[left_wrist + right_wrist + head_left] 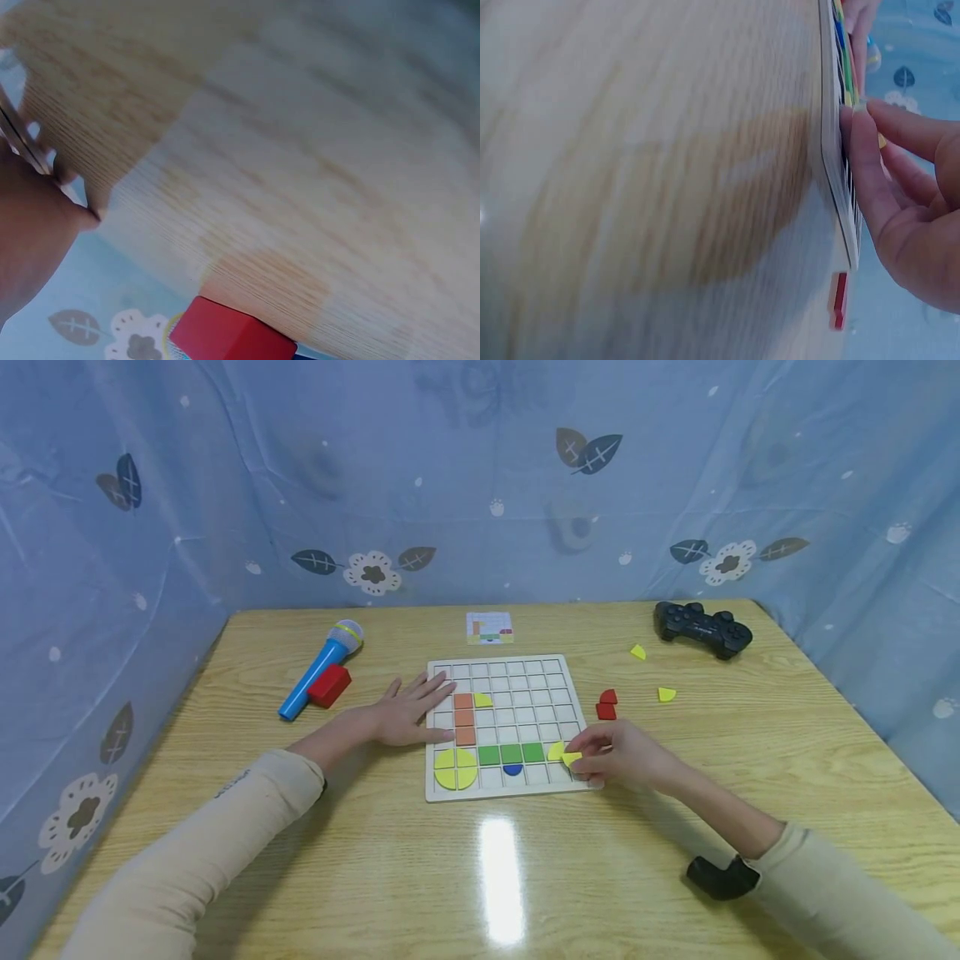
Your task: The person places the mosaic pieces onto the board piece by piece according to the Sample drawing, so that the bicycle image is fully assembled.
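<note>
A white grid board point(525, 716) lies mid-table. My left hand point(408, 714) rests on its left edge, fingers spread. At the lower right corner my right hand point(626, 756) pinches a yellow quarter-circle tile point(571, 758) between thumb and fingers, low over the board. Beside it another yellow tile point(555, 751) lies in the grid, right of three green squares point(511, 753). A blue half-round tile point(513, 769) is below the green row. Several yellow quarters form a circle point(446, 758) at lower left. Above stand three orange squares point(464, 718), with a yellow quarter point(483, 700) at their top right.
Right of the board lie two red tiles point(607, 712) and two loose yellow tiles point(666, 694). A black game controller point(702, 628) sits at the back right. Behind the board is a small pattern card point(490, 628). At left are a blue toy microphone point(312, 677) and a red block point(329, 686).
</note>
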Demonstrator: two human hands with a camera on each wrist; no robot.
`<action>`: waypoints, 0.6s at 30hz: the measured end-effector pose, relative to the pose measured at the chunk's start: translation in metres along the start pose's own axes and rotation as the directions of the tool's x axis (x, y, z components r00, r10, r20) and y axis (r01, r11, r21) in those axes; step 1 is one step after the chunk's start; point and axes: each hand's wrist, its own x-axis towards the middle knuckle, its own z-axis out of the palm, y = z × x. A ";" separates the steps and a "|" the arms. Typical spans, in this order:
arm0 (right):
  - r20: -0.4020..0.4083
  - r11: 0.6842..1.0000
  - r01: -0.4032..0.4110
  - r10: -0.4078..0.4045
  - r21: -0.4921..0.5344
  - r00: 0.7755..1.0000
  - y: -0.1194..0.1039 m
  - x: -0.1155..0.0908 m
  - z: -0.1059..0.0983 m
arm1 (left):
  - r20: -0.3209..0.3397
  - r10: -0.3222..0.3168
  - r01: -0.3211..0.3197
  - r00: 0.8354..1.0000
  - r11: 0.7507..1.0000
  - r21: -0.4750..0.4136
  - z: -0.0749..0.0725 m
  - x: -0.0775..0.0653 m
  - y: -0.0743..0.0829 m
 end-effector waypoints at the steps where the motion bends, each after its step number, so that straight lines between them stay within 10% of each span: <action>1: -0.009 1.000 0.024 -0.024 -0.020 1.000 -0.001 0.000 0.002 | 0.000 0.001 -0.001 1.000 1.000 0.000 0.000 0.000 0.000; 18: -0.037 0.979 0.120 -0.128 -0.162 0.991 -0.004 0.003 0.015 | 0.009 0.002 -0.002 1.000 1.000 -0.006 0.000 0.000 -0.001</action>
